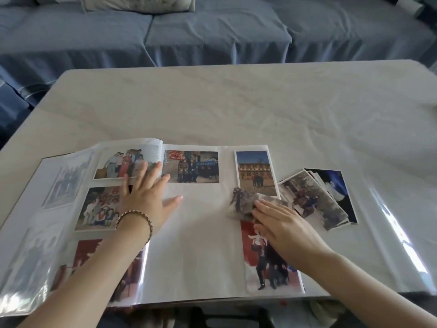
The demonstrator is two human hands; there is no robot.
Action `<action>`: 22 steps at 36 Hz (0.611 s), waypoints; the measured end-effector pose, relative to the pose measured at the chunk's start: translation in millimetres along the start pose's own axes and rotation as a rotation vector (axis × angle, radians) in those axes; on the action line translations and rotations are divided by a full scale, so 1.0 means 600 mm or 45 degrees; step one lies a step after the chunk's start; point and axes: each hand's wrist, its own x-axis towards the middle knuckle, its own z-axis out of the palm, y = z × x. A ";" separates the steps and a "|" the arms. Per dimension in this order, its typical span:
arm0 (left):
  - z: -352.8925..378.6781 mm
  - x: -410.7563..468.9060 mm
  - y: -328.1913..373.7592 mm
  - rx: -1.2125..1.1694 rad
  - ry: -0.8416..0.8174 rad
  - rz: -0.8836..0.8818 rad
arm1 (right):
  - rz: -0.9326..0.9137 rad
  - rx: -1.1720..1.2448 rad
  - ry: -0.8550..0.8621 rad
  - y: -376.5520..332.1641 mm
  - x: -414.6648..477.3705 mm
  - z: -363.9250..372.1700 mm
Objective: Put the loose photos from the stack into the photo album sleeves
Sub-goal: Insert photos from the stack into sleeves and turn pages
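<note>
The photo album (pixel 196 245) lies open at the table's near edge, with several photos in its sleeves. My left hand (pixel 146 197) rests flat with spread fingers across the album's spine. My right hand (pixel 281 223) lies with straight fingers on a blurred grey photo (pixel 243 202) at the right page's outer column, between a building photo (pixel 255 172) above and a red-backed photo (pixel 269 261) below. Whether that grey photo is inside a sleeve, I cannot tell. The loose stack of photos (pixel 319 197) is fanned out on the table just right of the album.
The table (pixel 236 102) wears a pale cloth under a glossy clear cover that glares at the right (pixel 399 235). A blue-covered sofa (pixel 212 34) runs behind the far edge. A left page curves upward at the album's left side (pixel 59 185).
</note>
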 end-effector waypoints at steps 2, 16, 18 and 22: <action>-0.001 -0.001 0.000 -0.010 -0.001 0.002 | 0.001 0.016 -0.108 -0.001 0.007 0.006; -0.001 0.001 -0.002 -0.010 -0.005 0.010 | 0.518 0.218 -0.171 0.010 0.070 -0.013; -0.001 0.002 -0.002 -0.013 -0.011 0.007 | 0.516 0.270 -0.073 0.015 0.066 -0.019; -0.002 0.005 -0.002 -0.023 -0.031 -0.003 | 0.521 0.363 0.111 0.020 0.068 -0.039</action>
